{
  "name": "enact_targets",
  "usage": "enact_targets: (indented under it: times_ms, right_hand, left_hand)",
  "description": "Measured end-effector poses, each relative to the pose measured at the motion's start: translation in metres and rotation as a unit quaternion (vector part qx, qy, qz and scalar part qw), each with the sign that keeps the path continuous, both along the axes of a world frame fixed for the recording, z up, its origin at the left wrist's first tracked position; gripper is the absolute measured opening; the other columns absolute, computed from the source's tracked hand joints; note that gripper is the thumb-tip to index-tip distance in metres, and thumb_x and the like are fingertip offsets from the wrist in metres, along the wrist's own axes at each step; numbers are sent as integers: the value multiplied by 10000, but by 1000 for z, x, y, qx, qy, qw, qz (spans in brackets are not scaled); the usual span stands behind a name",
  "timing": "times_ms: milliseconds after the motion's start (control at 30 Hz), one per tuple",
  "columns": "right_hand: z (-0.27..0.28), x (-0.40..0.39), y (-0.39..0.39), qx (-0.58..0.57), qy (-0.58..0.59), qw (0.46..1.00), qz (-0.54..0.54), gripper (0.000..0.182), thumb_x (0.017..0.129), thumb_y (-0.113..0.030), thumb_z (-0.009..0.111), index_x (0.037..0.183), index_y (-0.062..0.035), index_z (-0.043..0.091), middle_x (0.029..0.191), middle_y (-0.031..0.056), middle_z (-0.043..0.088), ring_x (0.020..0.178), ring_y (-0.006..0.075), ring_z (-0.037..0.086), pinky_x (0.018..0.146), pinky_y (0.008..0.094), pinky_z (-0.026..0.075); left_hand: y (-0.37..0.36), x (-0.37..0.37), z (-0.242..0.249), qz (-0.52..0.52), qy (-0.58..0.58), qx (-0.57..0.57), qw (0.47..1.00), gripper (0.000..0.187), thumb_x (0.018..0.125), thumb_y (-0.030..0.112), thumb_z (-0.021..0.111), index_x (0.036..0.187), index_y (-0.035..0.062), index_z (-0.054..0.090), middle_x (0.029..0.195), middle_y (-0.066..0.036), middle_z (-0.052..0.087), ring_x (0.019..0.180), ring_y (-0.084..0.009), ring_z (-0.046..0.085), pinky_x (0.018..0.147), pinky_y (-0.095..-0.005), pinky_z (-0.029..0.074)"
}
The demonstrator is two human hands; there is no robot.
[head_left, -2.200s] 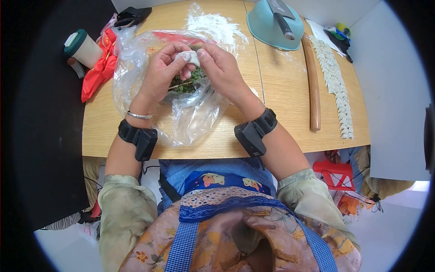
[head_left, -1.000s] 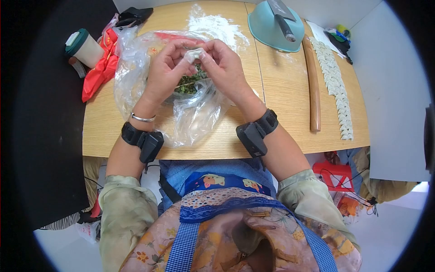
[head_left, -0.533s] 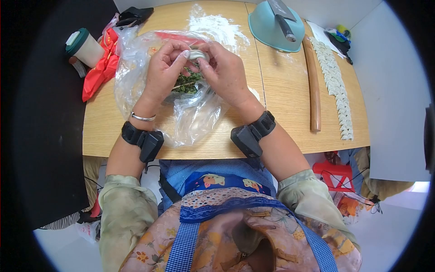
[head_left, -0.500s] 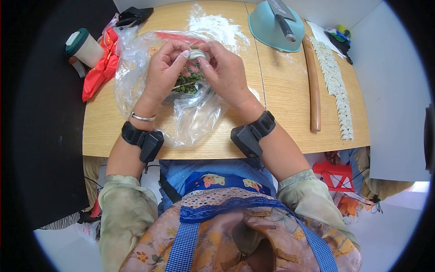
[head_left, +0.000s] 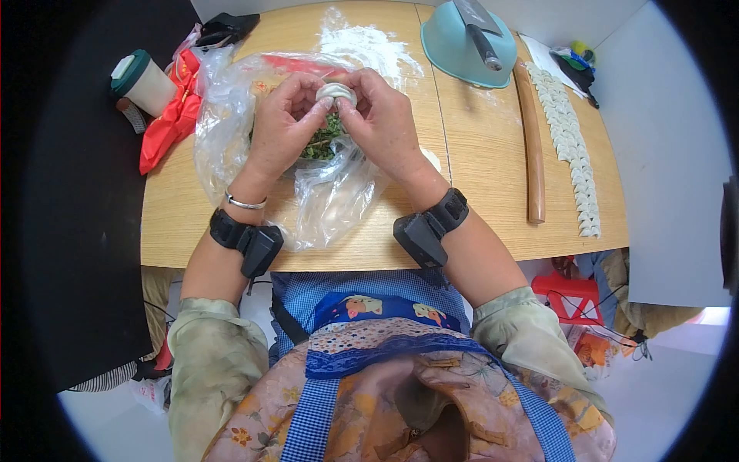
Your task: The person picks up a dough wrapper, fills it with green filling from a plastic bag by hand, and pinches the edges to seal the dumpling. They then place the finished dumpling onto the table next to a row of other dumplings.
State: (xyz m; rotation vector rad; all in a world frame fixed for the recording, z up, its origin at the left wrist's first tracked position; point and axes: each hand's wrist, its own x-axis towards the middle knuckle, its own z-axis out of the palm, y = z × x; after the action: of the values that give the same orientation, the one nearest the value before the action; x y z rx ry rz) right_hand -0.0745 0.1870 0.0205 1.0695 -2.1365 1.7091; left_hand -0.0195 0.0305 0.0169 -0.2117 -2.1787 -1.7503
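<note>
Between both hands is a small white dumpling [head_left: 336, 93], its dough folded over and pinched at the near edge. My left hand [head_left: 286, 123] is closed on its left side, thumb along the lower edge. From the right, my right hand [head_left: 377, 123] grips the same dumpling with thumb and fingers. Just beneath them lies chopped green filling [head_left: 322, 146], partly covered by my hands. Around the filling spreads a clear plastic bag [head_left: 331, 196]. White flour [head_left: 366, 46] dusts the table beyond my hands.
On the right stand a long wooden rolling pin [head_left: 533, 146] and rows of finished dumplings [head_left: 568, 131]. A cleaver [head_left: 483, 42] rests on an upturned teal bowl [head_left: 443, 46] at the back. At left are a cup [head_left: 146, 85] and a red bag [head_left: 175, 115].
My left hand has shifted slightly right, its thumb now at the dumpling's near edge beside the right thumb. The dumpling has turned to show more of its rounded side.
</note>
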Motion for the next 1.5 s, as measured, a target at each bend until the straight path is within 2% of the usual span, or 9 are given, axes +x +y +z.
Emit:
enact_targets:
  times_ms: [533,567,767,833,967,1033,1100,1200,1500]
  right_hand:
    - [14,-4,8,-34,22,998,-49,174,793,-134,622,929,-34,582,741,170,612,659,317,627,610,399,497]
    - [13,-3,16,-53,29,997,-47,193,802,-98,633,962,-8,573,727,118,576,610,186,565,573,311,465]
    - [30,26,101,-59,16,996,-70,150,835,-71,637,959,-25,567,710,38,568,611,95,536,561,250,448]
    - [32,27,138,-49,23,986,-159,189,807,-123,657,939,-23,566,705,87,578,613,179,567,581,308,465]
    - [27,7,236,39,19,958,-284,159,847,-109,654,969,-23,599,857,28,628,729,68,581,620,228,481]
    - [16,-23,291,122,58,922,-364,175,817,-148,683,926,-29,617,831,45,607,725,110,575,631,264,479]
    - [7,-42,331,219,74,871,-433,189,769,-189,689,907,-65,650,800,111,618,763,245,597,686,357,485]
    - [4,-49,350,320,45,828,-457,175,760,-199,674,888,-80,668,809,119,619,809,282,605,711,395,484]
    - [-13,-69,353,427,19,816,-390,128,744,-81,587,839,-84,673,866,154,654,855,345,602,737,446,482]
  left_hand:
    - [4,-4,-2,71,93,-81,990,264,840,3,627,1099,24,581,941,-54,659,823,-106,636,707,-241,507]
    - [2,-5,-3,79,80,-111,987,275,849,0,619,1118,35,578,947,-54,659,841,-108,636,712,-237,510]
    - [-8,-8,-10,40,60,-45,996,224,903,10,577,1125,11,548,926,-54,625,761,-84,574,634,-196,469]
    - [-9,-9,-11,32,54,-48,997,218,904,10,575,1120,10,549,924,-55,624,764,-83,574,632,-197,467]
    - [-5,-7,-15,19,45,-51,997,176,924,46,564,1098,19,558,917,-37,629,707,-59,544,610,-186,425]
    - [1,-7,-14,19,48,-49,997,167,926,54,563,1091,22,562,911,-32,627,705,-56,541,609,-184,422]
    - [3,-7,-14,18,54,-48,997,159,929,63,561,1083,26,565,904,-28,624,703,-53,539,609,-182,420]
    - [-3,-9,-16,7,40,-65,997,144,934,72,556,1071,32,573,898,-22,622,702,-50,536,609,-181,420]
    - [-10,-10,-16,1,12,-67,998,129,924,28,543,1049,17,572,906,-35,604,769,-72,570,629,-192,450]
